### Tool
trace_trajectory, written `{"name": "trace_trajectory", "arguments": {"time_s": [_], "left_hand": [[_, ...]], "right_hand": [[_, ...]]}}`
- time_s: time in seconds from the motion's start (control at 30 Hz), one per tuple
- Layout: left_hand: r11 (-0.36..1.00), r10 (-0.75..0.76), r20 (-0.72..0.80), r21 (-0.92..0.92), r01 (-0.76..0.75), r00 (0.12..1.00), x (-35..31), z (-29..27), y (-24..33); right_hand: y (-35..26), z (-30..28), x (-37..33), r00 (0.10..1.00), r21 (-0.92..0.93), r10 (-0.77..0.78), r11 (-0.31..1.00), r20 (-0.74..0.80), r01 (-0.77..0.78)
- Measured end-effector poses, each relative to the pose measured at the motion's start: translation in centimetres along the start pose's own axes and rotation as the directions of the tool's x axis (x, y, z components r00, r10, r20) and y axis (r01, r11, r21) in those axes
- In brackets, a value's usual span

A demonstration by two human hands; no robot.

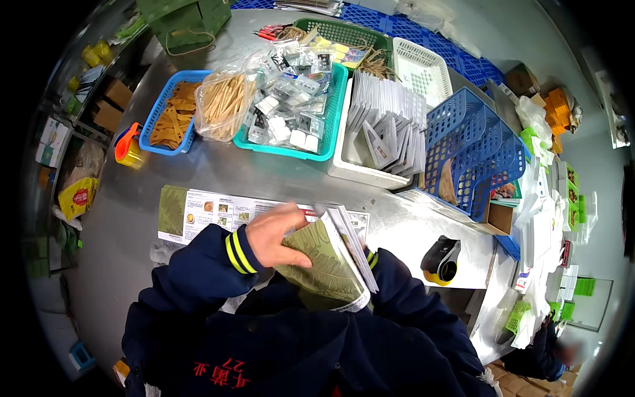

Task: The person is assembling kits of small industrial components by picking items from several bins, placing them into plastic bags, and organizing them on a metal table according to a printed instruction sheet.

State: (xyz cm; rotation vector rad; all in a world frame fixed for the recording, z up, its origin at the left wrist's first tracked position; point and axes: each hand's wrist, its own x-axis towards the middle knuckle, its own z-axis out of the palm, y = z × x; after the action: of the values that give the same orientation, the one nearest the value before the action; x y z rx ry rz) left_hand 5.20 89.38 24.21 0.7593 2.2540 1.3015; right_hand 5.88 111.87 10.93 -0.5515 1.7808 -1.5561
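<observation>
In front of my chest a stack of folded leaflets (317, 261) stands tilted, a green leaf-patterned cover on its front and white paper edges along the right. My left hand (274, 235) grips its upper left, the thumb lying on the green face and the other fingers bent over the top. My right sleeve (407, 284) reaches the right side of the stack, which hides that hand's fingers. An unfolded leaflet strip (198, 213) with a green end panel and small food pictures lies flat on the table behind my left hand.
Across the steel table (397, 221) stand a blue basket (149, 132) of brown strips, a tub of wooden sticks (225, 99), a teal basket (297, 153) of small packets, a white box (367, 173) of cards and a blue rack (456, 142). A tape dispenser (440, 261) sits at right.
</observation>
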Motion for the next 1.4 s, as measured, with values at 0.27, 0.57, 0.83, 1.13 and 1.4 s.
{"name": "trace_trajectory", "arguments": {"time_s": [0.27, 0.57, 0.83, 1.13, 1.4], "left_hand": [[0.834, -0.125, 0.181, -0.513, 0.202, 0.976, 0.2, 1.4, -2.2], [0.970, -0.156, -0.173, -0.212, 0.118, 0.973, 0.2, 1.1, -0.5], [0.730, -0.238, -0.407, -0.674, -0.114, 0.882, 1.7, 3.4, -4.5], [0.607, -0.527, -0.531, -0.781, -0.143, 0.664, 7.6, 7.2, -8.8], [0.591, -0.566, -0.482, -0.803, -0.079, 0.668, 6.5, 9.1, -10.6]], "right_hand": [[1.4, 6.7, -1.2, 0.993, 0.992, 0.109, 0.116, 0.043, -0.055], [-7.4, -0.9, -3.3, 0.968, 0.210, 0.187, 0.953, 0.165, -0.220], [-4.3, -0.3, -6.0, 0.887, 0.552, 0.086, 0.809, -0.453, 0.203], [-6.0, -12.6, 0.8, 0.596, -0.491, -0.330, 0.862, -0.732, -0.127], [-6.9, -19.0, 1.4, 0.568, -0.612, -0.264, 0.514, -0.780, -0.601]]}}
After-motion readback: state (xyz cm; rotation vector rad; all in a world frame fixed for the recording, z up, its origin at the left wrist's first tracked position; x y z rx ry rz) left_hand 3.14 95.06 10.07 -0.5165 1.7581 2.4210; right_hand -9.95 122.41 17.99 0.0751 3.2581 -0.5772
